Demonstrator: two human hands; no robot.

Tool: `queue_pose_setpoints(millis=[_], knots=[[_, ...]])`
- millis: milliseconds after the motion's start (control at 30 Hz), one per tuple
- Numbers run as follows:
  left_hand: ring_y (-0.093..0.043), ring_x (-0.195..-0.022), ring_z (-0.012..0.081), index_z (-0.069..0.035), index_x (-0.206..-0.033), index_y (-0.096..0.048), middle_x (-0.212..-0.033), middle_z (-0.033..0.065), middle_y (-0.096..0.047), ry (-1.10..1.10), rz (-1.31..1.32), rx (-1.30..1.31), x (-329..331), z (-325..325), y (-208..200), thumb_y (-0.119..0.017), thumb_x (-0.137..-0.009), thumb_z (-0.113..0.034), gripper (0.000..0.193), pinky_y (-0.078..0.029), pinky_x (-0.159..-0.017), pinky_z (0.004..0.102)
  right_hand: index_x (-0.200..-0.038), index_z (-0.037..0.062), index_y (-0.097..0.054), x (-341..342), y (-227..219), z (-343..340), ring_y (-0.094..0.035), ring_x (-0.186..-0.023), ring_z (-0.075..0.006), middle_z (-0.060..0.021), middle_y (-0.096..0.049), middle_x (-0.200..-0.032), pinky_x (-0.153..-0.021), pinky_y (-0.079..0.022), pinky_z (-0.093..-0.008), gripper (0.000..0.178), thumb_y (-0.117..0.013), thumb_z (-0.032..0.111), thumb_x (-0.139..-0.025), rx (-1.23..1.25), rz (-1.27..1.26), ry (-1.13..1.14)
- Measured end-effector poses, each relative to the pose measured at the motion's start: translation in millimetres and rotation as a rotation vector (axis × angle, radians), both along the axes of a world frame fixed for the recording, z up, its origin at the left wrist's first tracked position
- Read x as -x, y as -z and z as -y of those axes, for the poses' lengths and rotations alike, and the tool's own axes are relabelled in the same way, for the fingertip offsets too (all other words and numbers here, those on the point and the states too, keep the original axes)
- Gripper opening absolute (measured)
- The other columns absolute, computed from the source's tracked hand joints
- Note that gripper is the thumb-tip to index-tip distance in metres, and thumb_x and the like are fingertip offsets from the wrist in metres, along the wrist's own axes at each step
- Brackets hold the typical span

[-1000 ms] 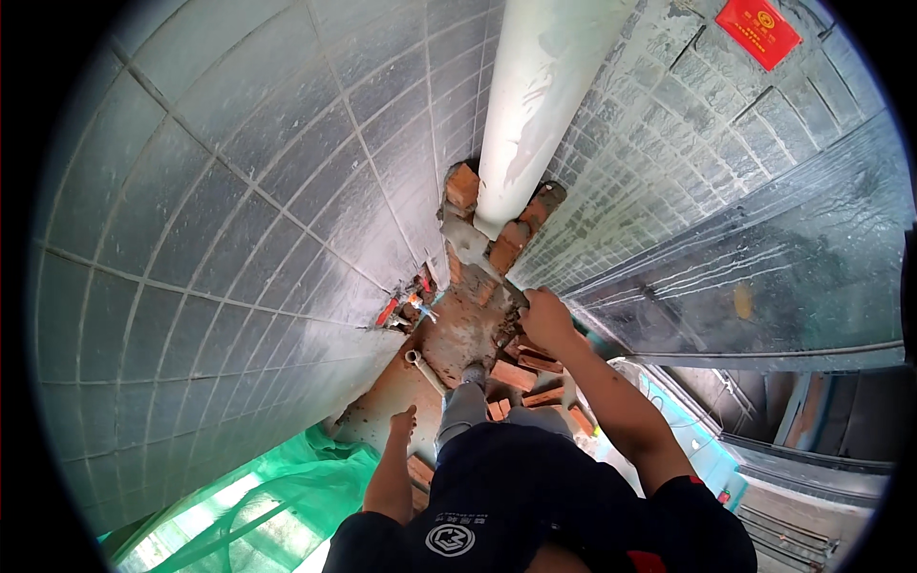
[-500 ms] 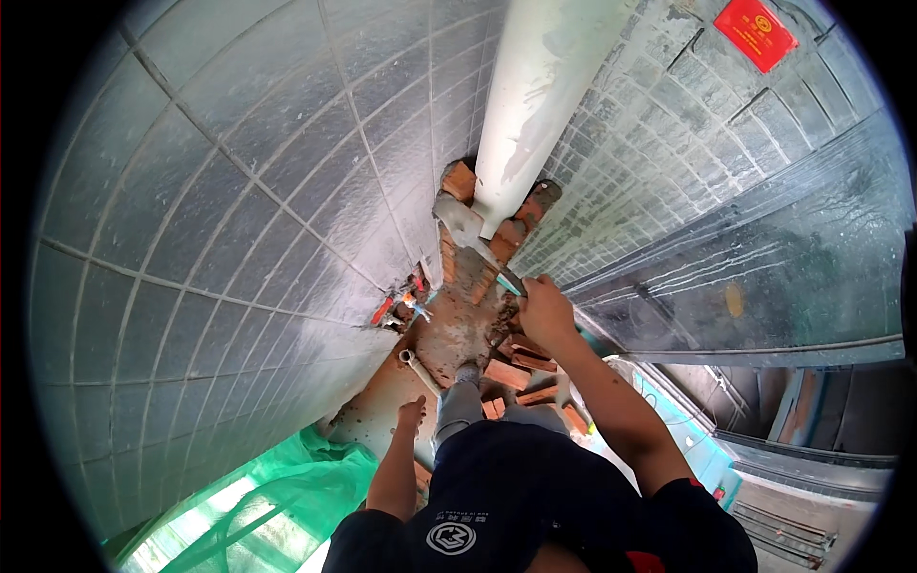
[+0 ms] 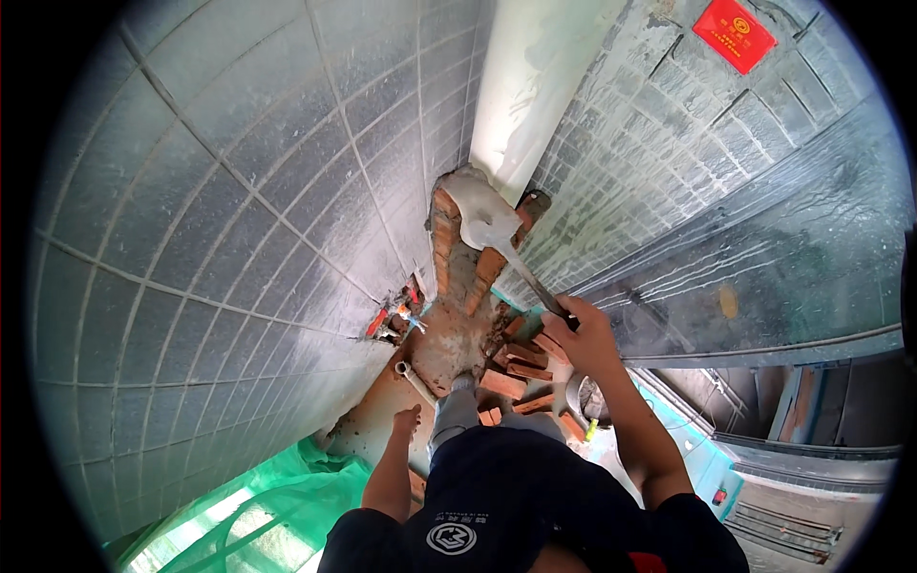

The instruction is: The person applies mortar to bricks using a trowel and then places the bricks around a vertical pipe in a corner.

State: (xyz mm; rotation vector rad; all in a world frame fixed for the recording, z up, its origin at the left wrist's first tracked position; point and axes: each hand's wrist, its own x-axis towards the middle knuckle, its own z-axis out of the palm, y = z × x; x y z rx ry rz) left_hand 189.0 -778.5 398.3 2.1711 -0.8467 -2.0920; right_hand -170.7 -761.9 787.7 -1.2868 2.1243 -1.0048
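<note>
My right hand (image 3: 587, 339) is closed round the handle of a trowel, which slants up and away to the left. The trowel's wide grey blade (image 3: 485, 212) is over the far end of low brickwork (image 3: 446, 239) at the foot of a pale vertical pipe (image 3: 530, 86). Wet-looking grey mortar (image 3: 464, 267) lies between the brick rows. Whether the blade touches the bricks or carries mortar, I cannot tell. Low at my left side hangs my left hand (image 3: 408, 417), fingers loosely curled, with nothing visible in them.
Loose red bricks (image 3: 503, 384) lie in front of my right leg. A short pipe stub (image 3: 402, 368) rises near my left foot, beside red and blue fittings (image 3: 406, 315) at the tiled wall (image 3: 277, 220). Green netting (image 3: 306, 477) hangs at lower left; a glossy dark panel (image 3: 755, 267) stands right.
The trowel's blade has turned broad side into view and shifted slightly right. My right hand has moved right and nearer to me. My left hand has barely moved.
</note>
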Motion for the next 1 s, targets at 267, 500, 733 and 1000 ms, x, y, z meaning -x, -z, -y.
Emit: queue_pose_setpoints(millis=[267, 500, 733, 1000], knots=[[-0.049, -0.053, 0.0149, -0.002, -0.084, -0.064, -0.07, 0.0058, -0.059, 0.044, -0.013, 0.08, 3, 12, 6, -0.067, -0.085, -0.036, 0.035, -0.037, -0.046, 0.0296, -0.09, -0.0016, -0.061, -13, -24, 5, -0.051, -0.057, -0.0141, -0.0052, -0.053, -0.063, -0.053, -0.04, -0.0308, 0.038, -0.052, 0.035, -0.098, 0.122, 0.387, -0.024], [-0.048, -0.052, 0.014, -0.002, -0.083, -0.065, -0.068, 0.005, -0.058, 0.012, -0.043, 0.094, 11, 7, 0, -0.065, -0.085, -0.038, 0.036, -0.036, -0.046, 0.0293, -0.087, -0.0002, -0.056, 24, 59, 49, -0.048, -0.051, -0.0292, -0.0151, -0.052, -0.063, -0.053, -0.04, -0.042, 0.052, -0.038, 0.047, -0.1, -0.041, -0.016, -0.06], [-0.047, -0.051, 0.0117, -0.008, -0.079, -0.06, -0.063, 0.0009, -0.053, 0.057, 0.061, -0.008, -25, -9, 4, -0.067, -0.087, -0.031, 0.025, -0.032, -0.045, 0.0269, -0.079, -0.0004, -0.053, 25, 55, 48, -0.045, -0.049, -0.0307, -0.0163, -0.046, -0.057, -0.053, -0.038, -0.0437, 0.051, -0.04, 0.044, -0.1, 0.005, -0.041, 0.0], [-0.06, -0.065, 0.0136, -0.011, -0.071, -0.054, -0.064, 0.0023, -0.053, 0.371, -0.106, -0.035, -8, 1, 11, -0.063, -0.081, -0.016, 0.013, -0.038, -0.046, 0.0259, -0.089, 0.0015, -0.062, 28, 149, -138, -0.056, -0.066, -0.0311, -0.0164, -0.057, -0.069, -0.062, -0.044, -0.0395, 0.051, -0.042, 0.047, -0.098, -0.222, 0.319, 0.342]])
